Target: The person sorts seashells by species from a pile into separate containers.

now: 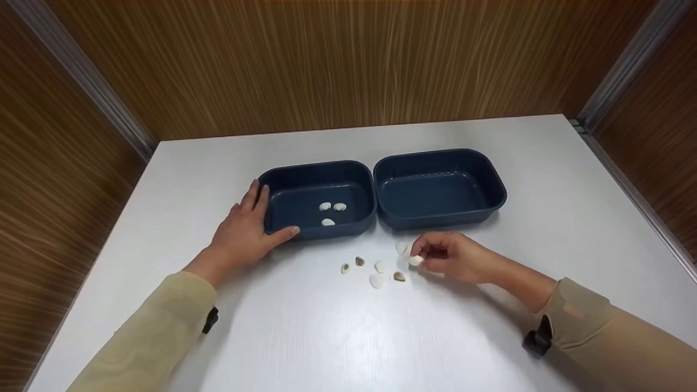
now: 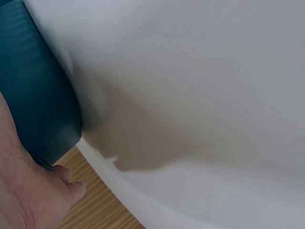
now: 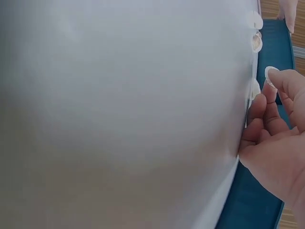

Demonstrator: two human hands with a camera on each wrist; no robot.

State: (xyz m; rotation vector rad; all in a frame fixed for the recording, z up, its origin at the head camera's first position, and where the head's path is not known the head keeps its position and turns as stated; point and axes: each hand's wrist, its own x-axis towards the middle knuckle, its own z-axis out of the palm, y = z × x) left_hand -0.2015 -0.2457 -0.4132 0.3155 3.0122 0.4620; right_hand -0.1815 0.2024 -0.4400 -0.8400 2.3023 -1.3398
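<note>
Your right hand (image 1: 460, 257) pinching a shell (image 1: 416, 261), left hand (image 1: 238, 235) spread against left bin (image 1: 338, 231), loose shells (image 1: 376, 281) and right bin (image 1: 442, 220) near.

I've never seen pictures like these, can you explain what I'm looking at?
There's no machine: a person works bare-handed. The wide picture comes from a camera on the head, looking down; the others come from cameras on each wrist. On the white, flat table stand a dark blue, rounded rectangular left tub and a matching right tub. Three small white shells lie in the left tub; loose white shells and brown shells lie in front. The left hand rests against the left tub; the right hand pinches one more white shell.
</note>
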